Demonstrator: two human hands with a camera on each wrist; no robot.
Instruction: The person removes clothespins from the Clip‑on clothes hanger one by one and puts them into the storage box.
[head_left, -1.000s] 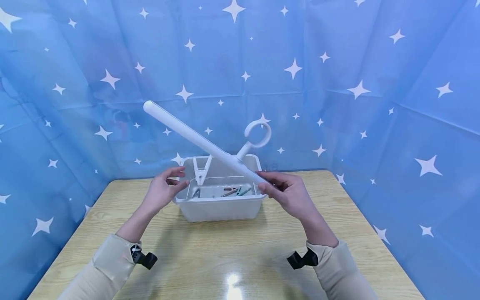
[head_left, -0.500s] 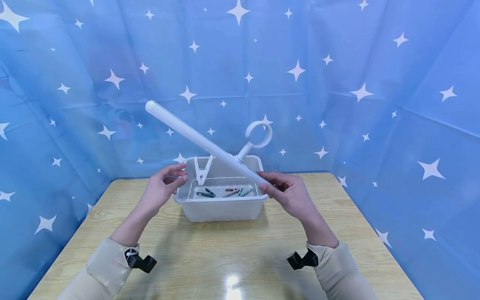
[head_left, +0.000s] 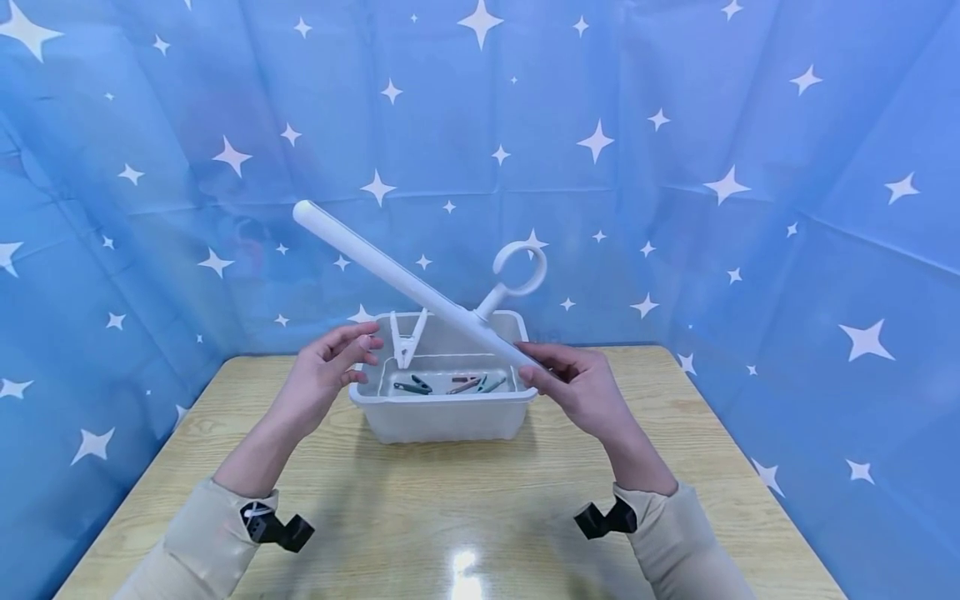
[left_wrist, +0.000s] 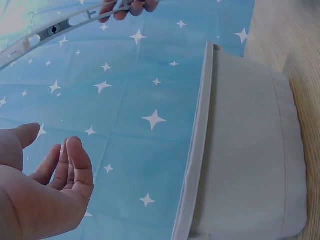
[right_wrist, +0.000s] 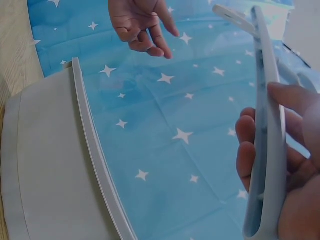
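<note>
My right hand (head_left: 534, 363) grips the lower end of a white hanger bar (head_left: 390, 271), which slants up to the left over a white bin (head_left: 442, 417). A ring hook (head_left: 519, 268) sticks up from the bar's middle. One white clip (head_left: 406, 340) hangs from the bar above the bin. My left hand (head_left: 362, 357) hovers open just left of that clip, holding nothing. Several coloured pegs (head_left: 450, 386) lie in the bin. In the right wrist view the fingers (right_wrist: 250, 150) curl round the bar (right_wrist: 267, 100). In the left wrist view my left hand (left_wrist: 52, 170) is empty beside the bin wall (left_wrist: 250, 150).
The bin stands at the far middle of a wooden table (head_left: 450, 517). Blue star-printed cloth (head_left: 675, 167) closes in the back and both sides. Bare tabletop lies between the bin and me.
My left hand has risen a little towards the hanging clip, its fingers straighter. A dark peg seen on end at the bin's left now lies flat inside. The bar has barely moved.
</note>
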